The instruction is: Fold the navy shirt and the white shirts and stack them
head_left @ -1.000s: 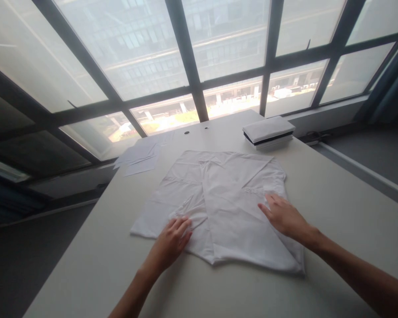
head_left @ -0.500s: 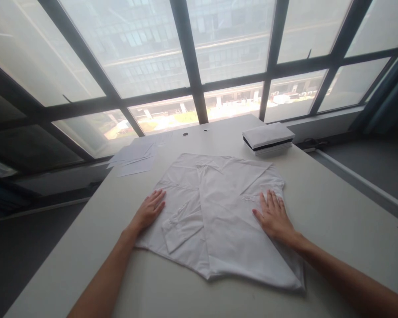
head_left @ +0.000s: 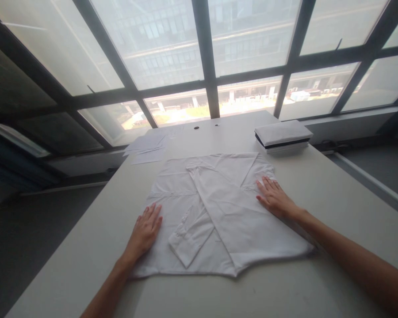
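Observation:
A white shirt (head_left: pixel 215 207) lies partly folded on the pale table (head_left: pixel 334 185), one sleeve with its cuff laid across the front. My left hand (head_left: pixel 145 229) rests flat on the shirt's left edge, fingers stretched out. My right hand (head_left: pixel 274 198) lies flat on the shirt's right side, fingers spread. Neither hand holds anything.
A stack of folded white and dark cloth (head_left: pixel 283 136) sits at the table's far right. Loose sheets of paper (head_left: pixel 147 148) lie at the far left corner. Two cable holes (head_left: pixel 197 127) mark the table's back edge, in front of large windows (head_left: pixel 205 53).
My left hand has moved from the shirt's lower middle out to its left edge. The right hand has slid slightly up the right side. The shirt lies flatter, and the camera has shifted.

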The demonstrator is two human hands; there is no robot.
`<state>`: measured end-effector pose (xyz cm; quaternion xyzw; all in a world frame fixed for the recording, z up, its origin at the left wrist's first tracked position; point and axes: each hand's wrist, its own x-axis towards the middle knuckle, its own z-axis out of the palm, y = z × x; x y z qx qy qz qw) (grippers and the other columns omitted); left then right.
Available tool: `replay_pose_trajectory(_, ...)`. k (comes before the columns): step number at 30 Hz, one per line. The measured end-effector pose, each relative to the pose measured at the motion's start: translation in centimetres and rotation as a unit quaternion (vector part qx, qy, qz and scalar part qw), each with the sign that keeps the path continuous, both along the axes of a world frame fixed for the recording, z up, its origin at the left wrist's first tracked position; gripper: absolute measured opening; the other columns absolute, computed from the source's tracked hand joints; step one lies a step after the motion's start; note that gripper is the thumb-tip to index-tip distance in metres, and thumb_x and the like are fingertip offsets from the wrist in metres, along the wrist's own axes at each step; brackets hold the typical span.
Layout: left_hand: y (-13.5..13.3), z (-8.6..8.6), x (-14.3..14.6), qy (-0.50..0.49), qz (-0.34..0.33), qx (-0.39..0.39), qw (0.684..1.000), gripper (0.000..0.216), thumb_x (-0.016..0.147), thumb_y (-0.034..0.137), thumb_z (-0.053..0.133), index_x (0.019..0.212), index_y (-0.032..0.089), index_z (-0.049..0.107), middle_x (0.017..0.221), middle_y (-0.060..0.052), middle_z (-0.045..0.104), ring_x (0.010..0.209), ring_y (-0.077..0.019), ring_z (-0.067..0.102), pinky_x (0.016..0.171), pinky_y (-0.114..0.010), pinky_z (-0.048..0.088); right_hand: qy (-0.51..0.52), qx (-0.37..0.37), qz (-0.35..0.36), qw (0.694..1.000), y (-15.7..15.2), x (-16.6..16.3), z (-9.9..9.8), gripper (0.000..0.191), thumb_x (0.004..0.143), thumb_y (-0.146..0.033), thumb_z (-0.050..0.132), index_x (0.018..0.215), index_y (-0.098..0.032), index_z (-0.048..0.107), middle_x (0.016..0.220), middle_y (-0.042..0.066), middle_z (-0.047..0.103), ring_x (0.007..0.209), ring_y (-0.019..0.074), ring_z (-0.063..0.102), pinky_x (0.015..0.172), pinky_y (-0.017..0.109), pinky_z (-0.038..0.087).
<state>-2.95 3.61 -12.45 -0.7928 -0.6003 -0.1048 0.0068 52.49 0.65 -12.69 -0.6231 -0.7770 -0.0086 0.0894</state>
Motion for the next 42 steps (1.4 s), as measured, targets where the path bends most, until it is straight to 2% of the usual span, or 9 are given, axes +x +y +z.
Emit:
replay_pose_trajectory(2, -0.4, 0.4, 1.1, -0.007, 0.008, 0.018, 1.000, 0.056, 0.103, 0.049, 0.031, 0.148, 0.020, 0.045, 0.154, -0.017, 0.042, 0.144, -0.0365, 0.034, 0.112, -0.063, 0.031, 0.023, 0.008, -0.015, 1.000, 0.6, -0.3, 0.5, 0.061, 0.102, -0.041, 0.031, 0.152, -0.006, 0.035, 0.161, 0.021, 0.026, 0.151, 0.0305, 0.016, 0.120, 0.053, 0.019)
replay_pose_trajectory(4, -1.1, 1.3, 3.7, -0.013, -0.008, 0.033, 0.999, 0.055, 0.102, 0.050, 0.034, 0.148, 0.021, 0.044, 0.152, -0.017, 0.044, 0.144, -0.0373, 0.034, 0.112, -0.063, 0.032, 0.059, 0.037, -0.037, 0.997, 0.5, -1.6, 1.4, 0.058, 0.102, -0.036, 0.030, 0.152, -0.008, 0.036, 0.160, 0.020, 0.029, 0.151, 0.0302, 0.019, 0.119, 0.054, 0.020)
replay_pose_trajectory(7, -2.8, 3.3, 10.1, -0.012, -0.103, 0.013, 0.994, 0.055, 0.103, 0.046, 0.037, 0.152, 0.023, 0.037, 0.157, -0.013, 0.039, 0.148, -0.0332, 0.027, 0.116, -0.059, 0.028, 0.103, 0.063, -0.003, 0.993, -0.8, -5.5, 3.1, 0.055, 0.102, -0.034, 0.031, 0.151, -0.011, 0.038, 0.160, 0.018, 0.032, 0.150, 0.0280, 0.021, 0.120, 0.054, 0.019)
replay_pose_trajectory(10, -5.0, 4.7, 16.9, -0.010, -0.204, -0.013, 0.979, 0.058, 0.102, 0.042, 0.041, 0.156, 0.026, 0.029, 0.161, -0.008, 0.032, 0.150, -0.0283, 0.023, 0.120, -0.055, 0.025, 0.108, 0.025, 0.074, 0.991, -2.8, -10.2, 4.3, 0.053, 0.102, -0.034, 0.033, 0.152, -0.015, 0.038, 0.161, 0.014, 0.029, 0.151, 0.0278, 0.020, 0.120, 0.054, 0.019)
replay_pose_trajectory(12, -6.0, 4.7, 20.1, -0.007, -0.253, -0.018, 0.967, 0.064, 0.100, 0.039, 0.045, 0.158, 0.024, 0.023, 0.162, -0.007, 0.028, 0.151, -0.0269, 0.020, 0.121, -0.052, 0.024, 0.104, 0.000, 0.097, 0.990, -3.9, -12.7, 4.1, 0.054, 0.102, -0.032, 0.036, 0.153, -0.015, 0.036, 0.163, 0.013, 0.026, 0.151, 0.0282, 0.018, 0.120, 0.054, 0.019)
replay_pose_trajectory(14, -6.5, 3.9, 21.9, -0.001, -0.280, -0.021, 0.960, 0.070, 0.099, 0.040, 0.046, 0.160, 0.020, 0.017, 0.163, -0.009, 0.024, 0.151, -0.0269, 0.018, 0.121, -0.051, 0.024, 0.100, -0.016, 0.096, 0.990, -4.5, -14.2, 3.3, 0.056, 0.101, -0.030, 0.035, 0.154, -0.011, 0.034, 0.163, 0.014, 0.024, 0.152, 0.0279, 0.016, 0.120, 0.053, 0.019)
replay_pose_trajectory(20, -6.2, 1.7, 22.2, 0.009, -0.293, -0.025, 0.956, 0.071, 0.102, 0.045, 0.039, 0.161, 0.018, 0.011, 0.163, -0.010, 0.021, 0.151, -0.0280, 0.018, 0.122, -0.052, 0.022, 0.094, -0.041, 0.080, 0.992, -4.6, -14.6, 0.9, 0.060, 0.100, -0.030, 0.036, 0.155, -0.008, 0.029, 0.163, 0.015, 0.022, 0.152, 0.0267, 0.016, 0.122, 0.051, 0.016)
replay_pose_trajectory(34, -6.4, 1.9, 22.3, 0.036, -0.280, -0.006, 0.959, 0.069, 0.103, 0.046, 0.038, 0.160, 0.018, 0.013, 0.164, -0.007, 0.019, 0.152, -0.0255, 0.018, 0.123, -0.047, 0.019, 0.104, -0.031, 0.074, 0.991, -4.6, -14.4, 0.8, 0.060, 0.099, -0.030, 0.038, 0.155, -0.010, 0.032, 0.163, 0.012, 0.023, 0.152, 0.0243, 0.017, 0.123, 0.048, 0.017)
replay_pose_trajectory(42, -6.2, 1.7, 22.1, 0.043, -0.280, -0.018, 0.959, 0.067, 0.103, 0.050, 0.034, 0.159, 0.015, 0.020, 0.164, -0.009, 0.020, 0.152, -0.0255, 0.016, 0.122, -0.048, 0.020, 0.096, -0.028, 0.106, 0.989, -4.9, -12.7, 1.1, 0.064, 0.098, -0.037, 0.043, 0.155, -0.010, 0.032, 0.162, 0.013, 0.026, 0.151, 0.0260, 0.019, 0.122, 0.050, 0.018)
